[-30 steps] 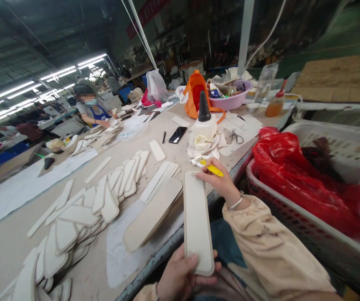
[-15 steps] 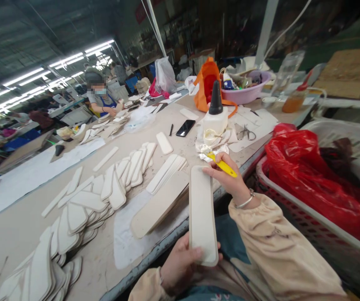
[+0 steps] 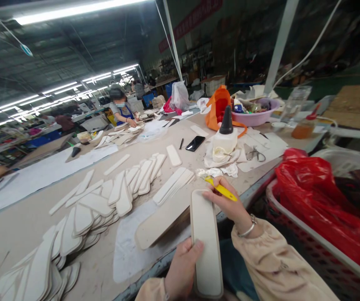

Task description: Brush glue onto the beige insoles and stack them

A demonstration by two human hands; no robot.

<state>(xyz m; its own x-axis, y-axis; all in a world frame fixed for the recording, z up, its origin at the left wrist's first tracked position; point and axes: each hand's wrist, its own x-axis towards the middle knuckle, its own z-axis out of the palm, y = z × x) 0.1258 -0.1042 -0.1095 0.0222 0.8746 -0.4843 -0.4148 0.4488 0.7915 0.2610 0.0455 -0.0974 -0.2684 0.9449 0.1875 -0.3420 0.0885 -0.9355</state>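
Observation:
A long off-white panel (image 3: 205, 246) with rounded corners and a beige border is held over the table's front edge. My left hand (image 3: 183, 267) grips its left side near the middle, thumb on top. At the panel's upper end, my right hand (image 3: 228, 200) pinches the corner while its fingers are closed on a flat yellow handle (image 3: 222, 190); the tool's working end cannot be made out. Left of the panel lies a stack of larger beige pieces (image 3: 161, 221) on a white sheet, with a small stack of narrow panels (image 3: 173, 184) behind it.
Overlapping white pieces (image 3: 84, 217) spread across the left. A white bottle with black nozzle (image 3: 225, 133), scissors (image 3: 255, 154) and a phone (image 3: 195, 143) lie farther back. A basket holding a red bag (image 3: 318, 188) stands right. A co-worker (image 3: 123, 110) sits across the table.
My left hand has slid up from the panel's lower end to its left side near the middle. The view has tilted upward, while my right hand keeps its hold.

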